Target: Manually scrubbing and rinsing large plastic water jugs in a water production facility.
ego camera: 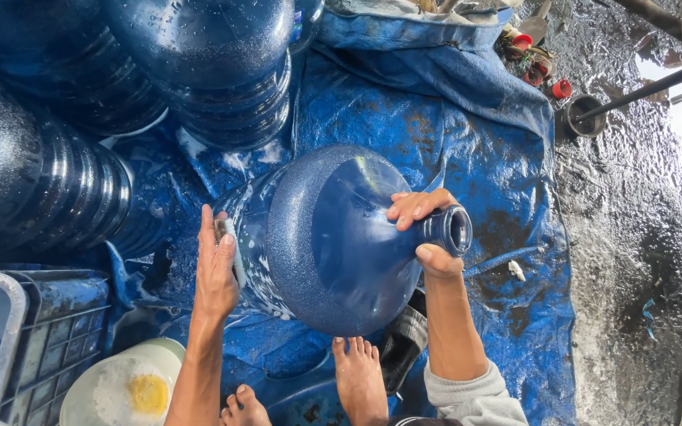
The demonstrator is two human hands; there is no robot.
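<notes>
Wet blue tarpaulin, creased and stained brown in patches, covers the ground, with a glistening dark wet floor to the right of it. Lying on its side in the middle of the tarp is a large blue water jug, round-bodied and translucent, with a frosted, scuffed band around its shoulder and a smooth cone narrowing to an open neck that points right.

The right hand is curled around the jug's neck just behind the mouth, fingers over the top and thumb beneath, gripping it. The left hand lies against the jug's soapy ribbed body at the left, fingers extended and pressing a small scrub pad onto the plastic. Two bare feet rest on the tarp near the jug's near side.

More blue jugs, ribbed and beaded with water, crowd the far left. At the near left sit a grey plastic crate with a grid wall and a white bowl holding white powder and a yellow lump. Small red caps lie at the far right.
</notes>
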